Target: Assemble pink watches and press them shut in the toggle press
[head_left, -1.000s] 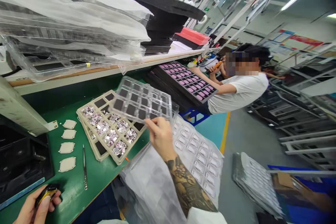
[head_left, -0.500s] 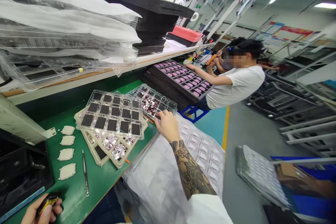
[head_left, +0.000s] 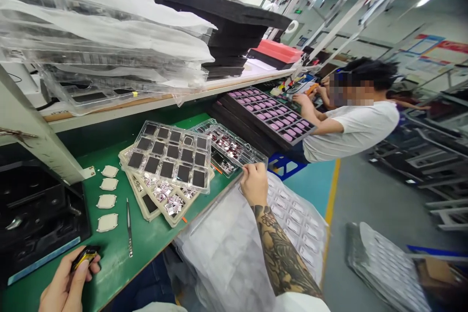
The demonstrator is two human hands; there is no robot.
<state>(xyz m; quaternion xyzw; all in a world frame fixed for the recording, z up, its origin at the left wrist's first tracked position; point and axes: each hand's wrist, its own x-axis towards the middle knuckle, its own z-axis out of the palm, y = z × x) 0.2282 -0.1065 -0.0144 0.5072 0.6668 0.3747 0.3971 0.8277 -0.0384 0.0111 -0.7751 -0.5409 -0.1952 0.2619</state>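
Observation:
My left hand (head_left: 68, 278), low at the left, is closed around a small black device with a yellow patch (head_left: 86, 256). Reaching forward, my right hand (head_left: 255, 184) has its fingers closed on the near corner of a clear plastic tray (head_left: 252, 157) that holds small shiny and reddish parts. A second tray (head_left: 225, 165) with small parts shows partly under it. To the left, a clear tray with black pads (head_left: 166, 148) lies askew on beige trays (head_left: 166, 219) of small silvery and pink pieces. Tweezers (head_left: 129, 229) lie near several pale square plates (head_left: 107, 223).
White film and clear trays (head_left: 127, 53) are piled on the shelf (head_left: 146, 107) above the green bench. Bagged white trays (head_left: 292, 214) stand against the bench's right edge. Beyond, a co-worker (head_left: 358, 126) sits by black foam trays with pink parts (head_left: 272, 112).
My right hand has closed on the clear tray's corner, and that tray has shifted toward the right, uncovering part of the one beneath. The view has swung left; my left hand still holds the device.

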